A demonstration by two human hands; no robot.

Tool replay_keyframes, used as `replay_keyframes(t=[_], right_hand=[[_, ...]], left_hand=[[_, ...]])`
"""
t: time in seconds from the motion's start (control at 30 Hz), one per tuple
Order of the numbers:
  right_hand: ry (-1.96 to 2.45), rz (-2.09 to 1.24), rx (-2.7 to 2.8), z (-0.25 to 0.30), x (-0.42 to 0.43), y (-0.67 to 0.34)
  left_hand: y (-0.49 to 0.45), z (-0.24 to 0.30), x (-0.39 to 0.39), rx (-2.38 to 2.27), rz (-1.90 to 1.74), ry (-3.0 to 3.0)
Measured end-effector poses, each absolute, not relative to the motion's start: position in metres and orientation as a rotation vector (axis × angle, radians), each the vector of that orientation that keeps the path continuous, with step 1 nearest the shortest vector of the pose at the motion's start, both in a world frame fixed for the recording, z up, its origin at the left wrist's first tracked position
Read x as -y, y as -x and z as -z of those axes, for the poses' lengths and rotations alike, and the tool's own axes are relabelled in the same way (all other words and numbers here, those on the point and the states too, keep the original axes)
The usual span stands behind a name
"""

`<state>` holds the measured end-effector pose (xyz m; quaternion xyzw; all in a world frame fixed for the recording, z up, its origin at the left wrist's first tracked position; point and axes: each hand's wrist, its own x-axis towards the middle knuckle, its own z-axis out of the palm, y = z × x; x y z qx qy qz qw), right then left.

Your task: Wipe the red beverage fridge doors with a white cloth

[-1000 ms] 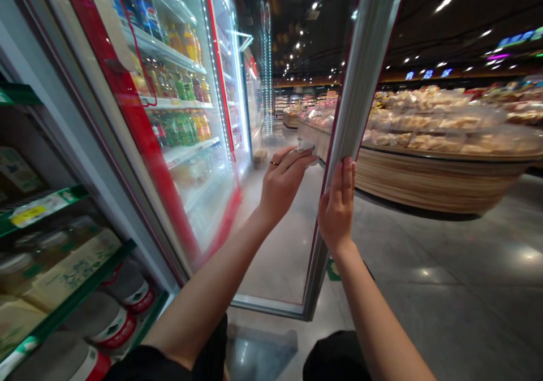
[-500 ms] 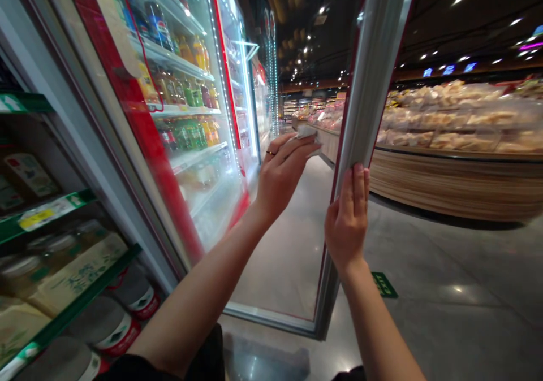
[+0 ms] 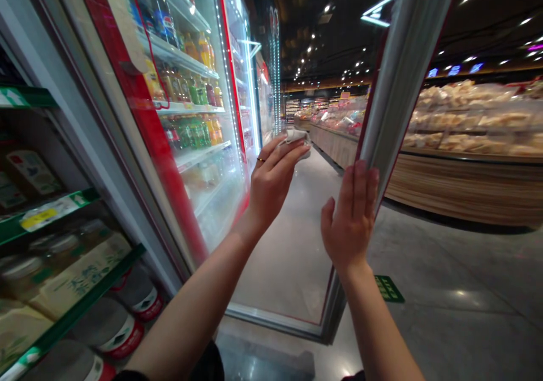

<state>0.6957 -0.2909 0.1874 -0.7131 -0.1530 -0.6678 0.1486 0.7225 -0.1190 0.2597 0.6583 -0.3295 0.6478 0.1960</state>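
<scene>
A glass fridge door (image 3: 292, 245) in a grey metal frame (image 3: 392, 81) stands swung out in front of me. My left hand (image 3: 274, 180), with a ring on one finger, presses a crumpled whitish cloth or tissue (image 3: 297, 137) against the glass near its middle. Part of the cloth is hidden under the fingers. My right hand (image 3: 351, 217) lies along the door's vertical frame, fingers stretched upward and thumb apart, palm toward the door.
To the left, lit fridge shelves hold several drink bottles (image 3: 195, 90). A shelf rack (image 3: 76, 285) with jars and boxes stands close on my left. Beyond the door, a wood-sided display counter (image 3: 466, 186) bears packaged goods. A green sign (image 3: 388, 289) lies on the floor.
My left hand has shifted slightly left and down with the cloth. The door's frame edge appears farther right in view. My right hand's thumb has spread away from its fingers.
</scene>
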Motion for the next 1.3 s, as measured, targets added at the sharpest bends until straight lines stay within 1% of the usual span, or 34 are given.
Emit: replay_keyframes(t=[0.2,0.37,0.47,0.6,0.87,1.1,1.3], right_hand=[[2.082,1.722,0.682,-0.166,0.248,-0.693],[2.148,1.577,0.673,-0.143,0.229,-0.709],[2.15,1.581,0.646,-0.138,0.226,-0.717],[2.118,1.642,0.624,-0.138,0.222,-0.721],[2.101,1.656,0.609,-0.136,0.222,-0.728],[2.031,1.704,0.647,-0.138,0.223,-0.729],[1.98,1.716,0.63,-0.14,0.217,-0.726]], left_hand=[[-0.71,-0.231,0.089,0.961,-1.793,-1.939],[-0.713,-0.24,0.066,0.832,-1.89,-1.908],[-0.714,-0.244,0.063,0.83,-1.87,-1.926],[-0.71,-0.233,0.051,0.92,-1.822,-1.987],[-0.723,-0.248,0.038,0.782,-1.975,-1.936],[-0.715,-0.234,0.021,0.967,-1.908,-2.016],[-0.727,-0.252,0.011,0.792,-2.018,-1.916]])
